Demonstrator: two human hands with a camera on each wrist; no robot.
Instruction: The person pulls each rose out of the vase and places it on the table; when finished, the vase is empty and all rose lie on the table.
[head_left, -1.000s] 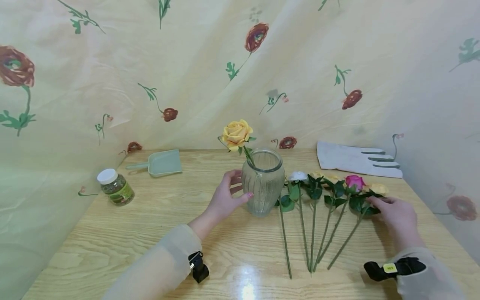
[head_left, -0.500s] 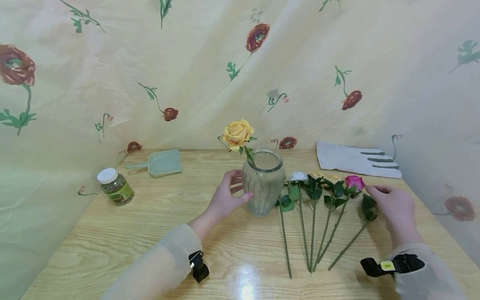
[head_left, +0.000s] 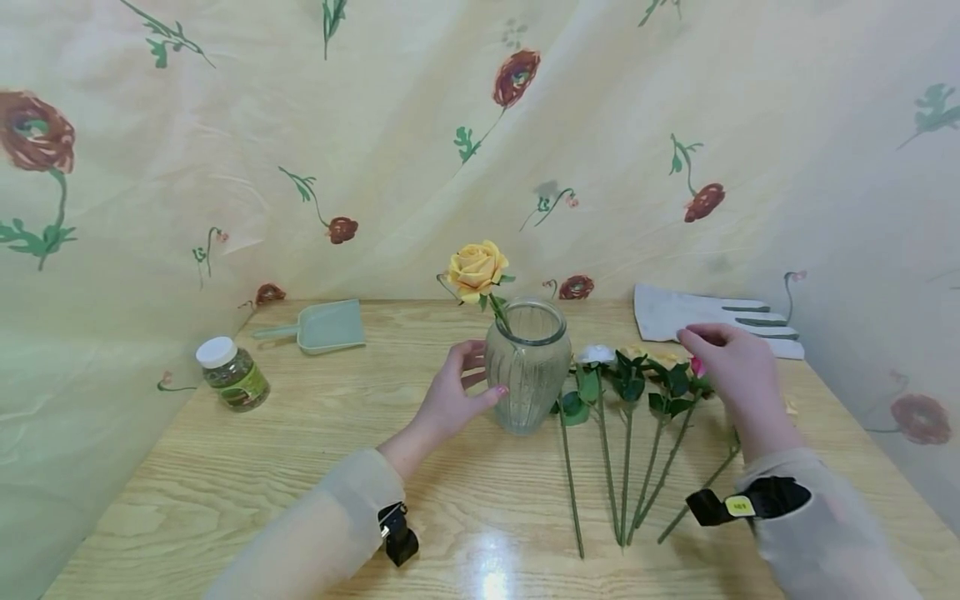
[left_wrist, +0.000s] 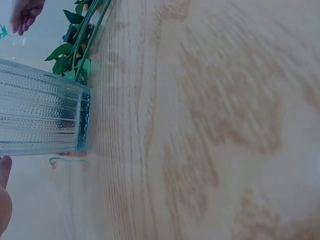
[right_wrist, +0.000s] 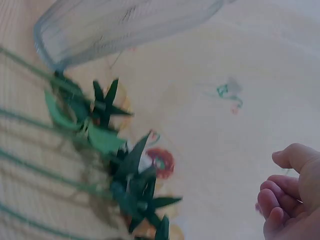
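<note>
A ribbed clear glass vase [head_left: 534, 383] stands upright near the middle of the table, also seen side-on in the left wrist view. One yellow rose [head_left: 477, 271] leans out of it to the left. My left hand [head_left: 452, 390] holds the vase's left side, thumb in front and fingers behind. Over the row of roses hovers my right hand [head_left: 733, 371], its fingers loosely bent and nothing between them in the right wrist view. It partly covers a pink rose [head_left: 697, 367] and the rightmost rose. A white rose [head_left: 597, 354] lies just right of the vase.
Several rose stems [head_left: 627, 467] lie side by side on the wooden table [head_left: 262, 500], ends toward me. A grey-white glove [head_left: 675, 312] lies at the back right. At left are a green dustpan [head_left: 330, 326] and a white-lidded jar [head_left: 234, 375].
My right hand has left the rightmost rose's leaves and moved left and away from me, up over the pink rose. My left hand and the vase have stayed put.
</note>
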